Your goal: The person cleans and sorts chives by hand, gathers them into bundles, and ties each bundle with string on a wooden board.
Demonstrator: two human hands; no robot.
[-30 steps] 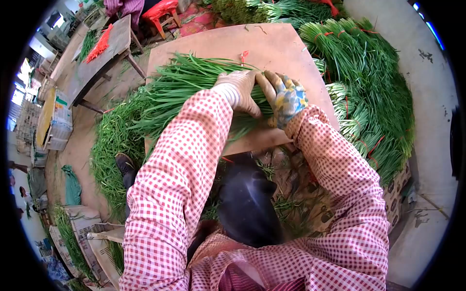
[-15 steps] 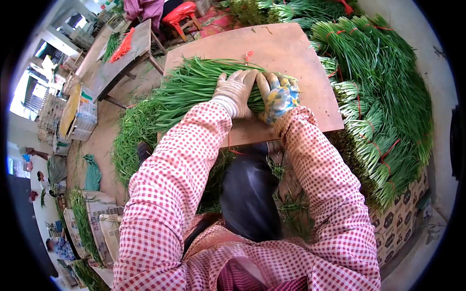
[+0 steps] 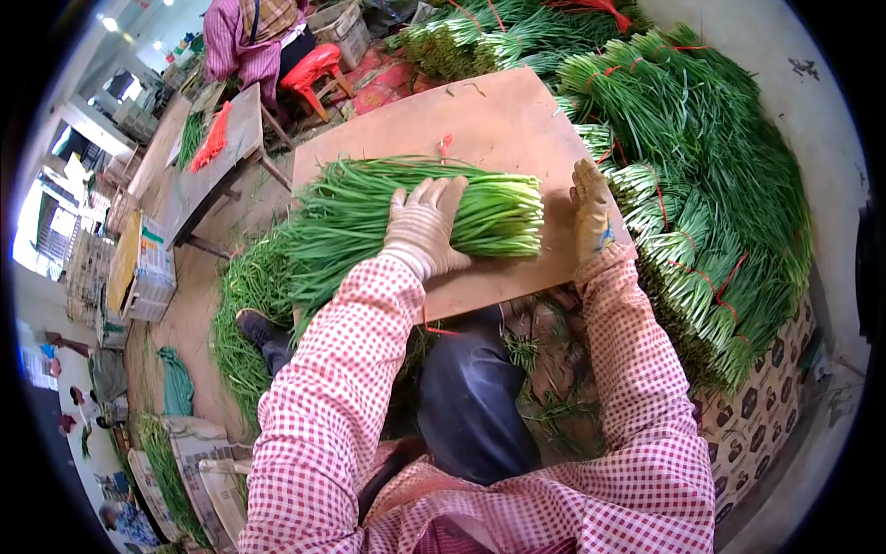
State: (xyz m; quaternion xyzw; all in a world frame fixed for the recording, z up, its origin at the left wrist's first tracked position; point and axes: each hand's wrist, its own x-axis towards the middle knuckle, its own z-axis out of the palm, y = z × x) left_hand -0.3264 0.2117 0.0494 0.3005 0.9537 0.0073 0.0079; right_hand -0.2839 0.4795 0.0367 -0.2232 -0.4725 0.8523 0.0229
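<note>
A thick bunch of garlic chives lies across the wooden board, pale cut ends to the right and green leaves trailing off the left edge. My left hand, in a striped knit glove, rests on top of the bunch with fingers stretched and thumb spread. To the right of the cut ends, and apart from them, my right hand is raised at the board's right edge. Its stained glove is seen edge-on, with fingers extended and nothing visible in them. A red tie lies beyond the bunch.
Tied chive bundles are heaped on the right beside the board. Loose greens pile at the left. Another table holds red ties. A person is beside a red stool at the back.
My right hand has moved right, away from the bunch, leaving the cut ends uncovered. My left hand stays on the chives. The whole view has shifted slightly.
</note>
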